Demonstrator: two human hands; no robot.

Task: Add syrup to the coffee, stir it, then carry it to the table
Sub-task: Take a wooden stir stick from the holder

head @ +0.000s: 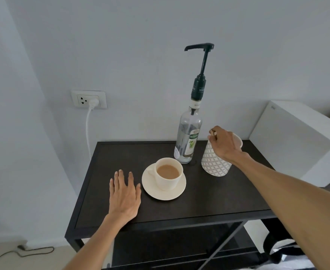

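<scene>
A cream cup of milky coffee [168, 173] stands on a cream saucer [164, 193] in the middle of a black shelf top [209, 197]. Behind it stands a clear syrup bottle [187, 141] with a tall dark pump, its spout pointing left. My left hand [124, 193] lies flat on the shelf top just left of the saucer, fingers apart. My right hand [225, 143] is over a white patterned holder cup [214, 162] to the right of the bottle, its fingertips pinched on the top of a thin wooden stirrer [213, 132].
A white box-like appliance [296, 145] stands close to the right of the shelf. On the wall at the back left is a socket [89, 99] with a white cable hanging down. Lower shelves and a dark bag show below.
</scene>
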